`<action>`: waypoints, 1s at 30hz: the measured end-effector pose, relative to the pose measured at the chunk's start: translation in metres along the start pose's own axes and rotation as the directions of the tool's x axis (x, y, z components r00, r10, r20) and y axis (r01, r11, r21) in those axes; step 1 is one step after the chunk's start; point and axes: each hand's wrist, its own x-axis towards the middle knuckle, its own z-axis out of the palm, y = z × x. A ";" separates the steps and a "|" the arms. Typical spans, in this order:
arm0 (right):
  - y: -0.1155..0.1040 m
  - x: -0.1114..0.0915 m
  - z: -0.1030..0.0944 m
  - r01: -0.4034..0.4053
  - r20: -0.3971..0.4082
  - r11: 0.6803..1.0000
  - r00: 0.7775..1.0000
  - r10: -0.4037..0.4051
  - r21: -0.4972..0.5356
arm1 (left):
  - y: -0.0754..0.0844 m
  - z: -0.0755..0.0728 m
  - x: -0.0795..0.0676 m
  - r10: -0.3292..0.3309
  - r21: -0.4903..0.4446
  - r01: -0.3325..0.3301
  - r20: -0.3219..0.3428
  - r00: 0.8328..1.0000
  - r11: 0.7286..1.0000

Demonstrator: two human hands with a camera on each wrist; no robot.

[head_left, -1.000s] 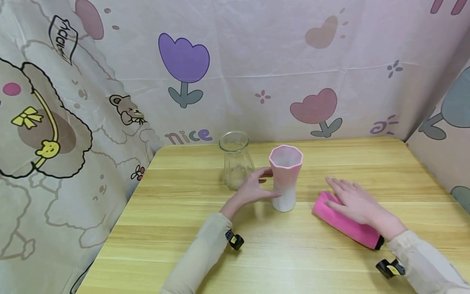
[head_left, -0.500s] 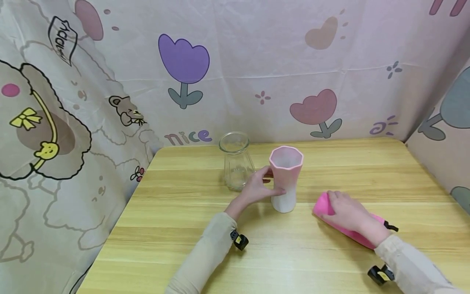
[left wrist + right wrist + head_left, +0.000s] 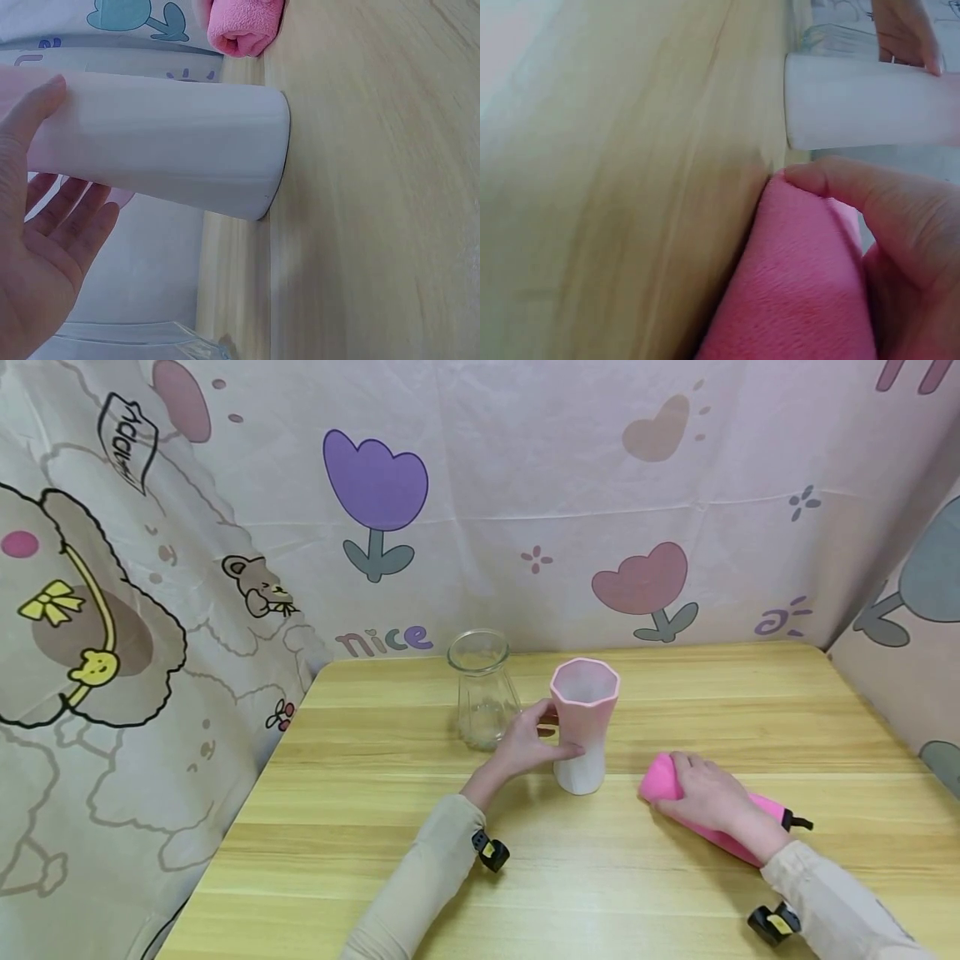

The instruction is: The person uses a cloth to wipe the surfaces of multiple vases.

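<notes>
A pink-to-white vase (image 3: 581,727) with an angular rim stands upright on the table. My left hand (image 3: 522,745) holds it from the left side, thumb across the front and fingers reaching behind. In the left wrist view the base of the vase (image 3: 187,142) meets the wood. Farther right lies a bright pink rolled towel (image 3: 662,779) with a black strap at its near end. My right hand (image 3: 708,793) grips this roll from above, covering its middle. The right wrist view has the thumb pressed along the fuzzy towel (image 3: 795,285).
A clear glass vase (image 3: 483,693) with a wide rim stands just behind and left of my left hand. Printed cloth (image 3: 517,502) hangs along the back and both sides of the wooden table (image 3: 600,877). Each wrist wears a small black camera.
My right hand, earlier lying with extended fingers over the towel, has curled round it, and the towel's strap end has shifted. My left thumb has slid slightly farther across the vase.
</notes>
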 end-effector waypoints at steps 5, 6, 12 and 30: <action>0.003 0.005 0.003 0.002 -0.026 1.000 1.000 -0.002 0.007 | 0.000 0.001 0.001 0.033 0.052 -0.033 0.004 0.999 0.998; 0.004 0.006 0.004 0.002 -0.030 1.000 1.000 -0.002 0.008 | 0.000 0.001 0.001 0.038 0.059 -0.038 0.003 0.999 0.998; 0.006 0.012 0.006 0.011 -0.055 0.999 0.998 -0.009 0.046 | -0.001 0.002 0.000 0.048 0.072 -0.048 -0.005 0.999 0.996; -0.006 0.020 -0.035 0.150 -0.408 0.882 0.912 0.051 0.447 | -0.002 0.005 0.000 0.060 0.056 -0.059 -0.022 0.998 0.997</action>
